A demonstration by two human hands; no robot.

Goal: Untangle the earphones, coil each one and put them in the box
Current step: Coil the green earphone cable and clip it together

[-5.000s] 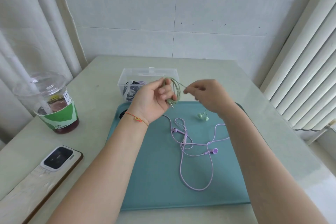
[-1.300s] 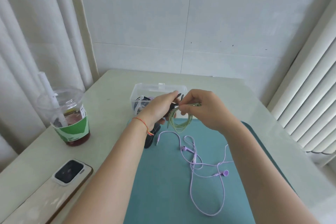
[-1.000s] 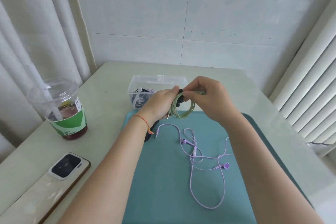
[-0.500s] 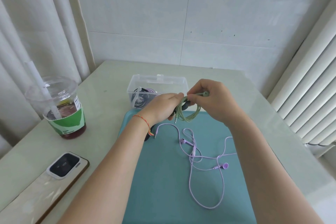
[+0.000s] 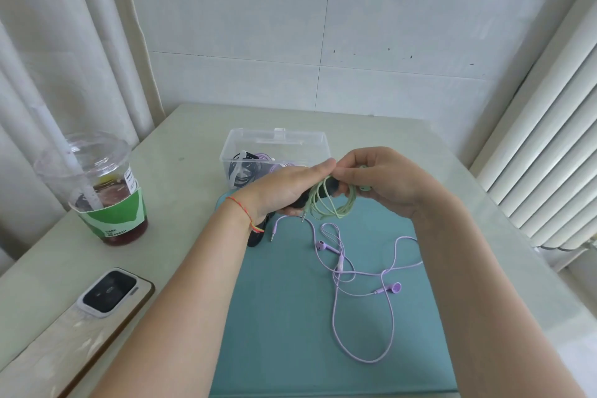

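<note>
Two hands meet over the far edge of the teal mat (image 5: 284, 317) in the head view, my only one. My left hand (image 5: 284, 191) curls round the green earphones (image 5: 332, 203), bunched into a loose coil, plus something dark I can't identify; my right hand (image 5: 381, 181) pinches the coil's top. I judge that cable light, limp and springy: grip across all the loops or they spill. Nearer me, the purple earphones (image 5: 358, 281) lie loose on the mat, not yet coiled. The clear box (image 5: 274, 145), just beyond my hands, stands open with dark and purple coils inside.
</note>
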